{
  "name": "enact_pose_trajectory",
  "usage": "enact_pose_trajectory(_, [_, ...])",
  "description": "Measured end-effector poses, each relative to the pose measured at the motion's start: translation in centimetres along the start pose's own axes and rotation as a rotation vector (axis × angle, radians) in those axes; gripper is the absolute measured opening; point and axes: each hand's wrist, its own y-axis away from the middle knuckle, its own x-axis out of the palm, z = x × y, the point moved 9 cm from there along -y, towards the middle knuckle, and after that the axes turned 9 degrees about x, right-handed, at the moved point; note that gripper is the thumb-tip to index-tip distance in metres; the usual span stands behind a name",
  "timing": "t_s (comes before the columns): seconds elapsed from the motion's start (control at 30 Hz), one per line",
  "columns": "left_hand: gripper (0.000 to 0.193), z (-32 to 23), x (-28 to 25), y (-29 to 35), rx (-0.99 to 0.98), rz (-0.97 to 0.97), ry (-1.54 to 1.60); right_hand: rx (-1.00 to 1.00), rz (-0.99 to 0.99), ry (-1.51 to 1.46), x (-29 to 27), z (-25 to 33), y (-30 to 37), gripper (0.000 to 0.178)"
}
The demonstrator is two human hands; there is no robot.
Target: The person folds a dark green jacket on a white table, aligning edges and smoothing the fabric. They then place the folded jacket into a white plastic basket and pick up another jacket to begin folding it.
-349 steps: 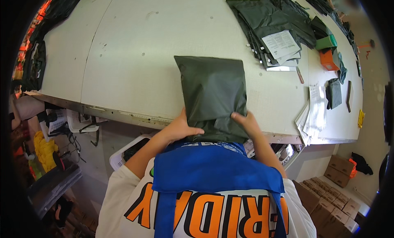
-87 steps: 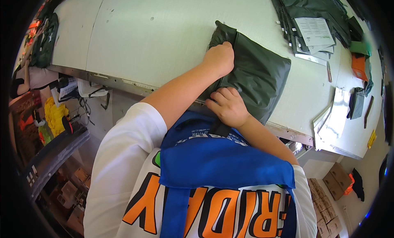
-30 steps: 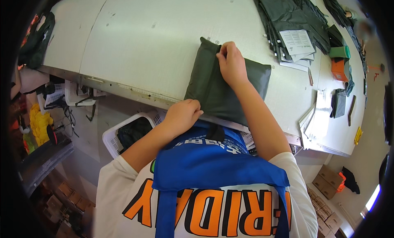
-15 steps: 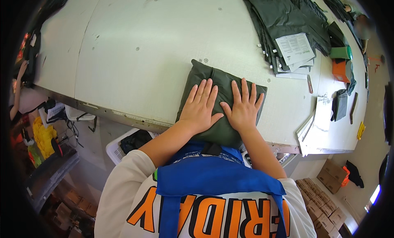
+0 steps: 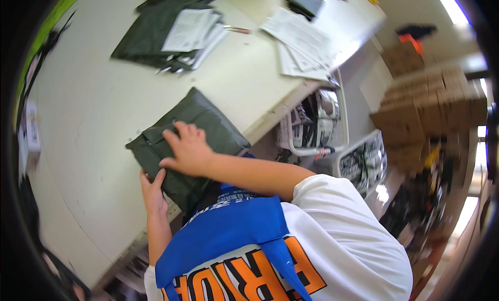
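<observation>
A dark green folded pouch (image 5: pixel 208 119) of smooth, thin material lies at the near edge of the white table (image 5: pixel 83 145). My left hand (image 5: pixel 154 196) grips its left side, thumb on top and the other fingers mostly hidden at or under the edge. Across the top of the pouch rests my right hand (image 5: pixel 189 151), slightly blurred, with its fingers apart and holding nothing. The pouch's near corner reaches over the table edge toward my blue apron (image 5: pixel 223 233).
Farther back lie a stack of dark green pouches (image 5: pixel 140 38) with printed papers (image 5: pixel 189 31), a slim pen-like item (image 5: pixel 237 29) and more loose sheets (image 5: pixel 301 41). White baskets (image 5: pixel 343 127) of packaged goods stand at the right, before stacked cardboard boxes (image 5: pixel 431 109).
My view has swung to the right. The left hand went from lying flat on the pouch to gripping its left side; the right hand stays on top, farther left across it.
</observation>
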Motion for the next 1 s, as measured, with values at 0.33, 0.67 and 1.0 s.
enact_pose_trajectory(0.33, [0.074, -10.4, 29.3, 20.7, 0.676, 1.526, -0.332, 0.487, -0.717, -0.792, -22.7, -13.8, 23.6, 0.079])
enact_pose_trajectory(0.67, [0.064, -0.4, 32.6, 21.4, 0.237, 1.504, -0.632, 0.306, -1.374, -1.362, -23.4, -43.4, 36.1, 0.043])
enact_pose_trajectory(1.0, [0.051, 9.3, 18.4, 17.3, 0.006, 0.552, -0.586, 1.201, -0.247, -0.289, -7.0, -67.8, 25.6, 0.053])
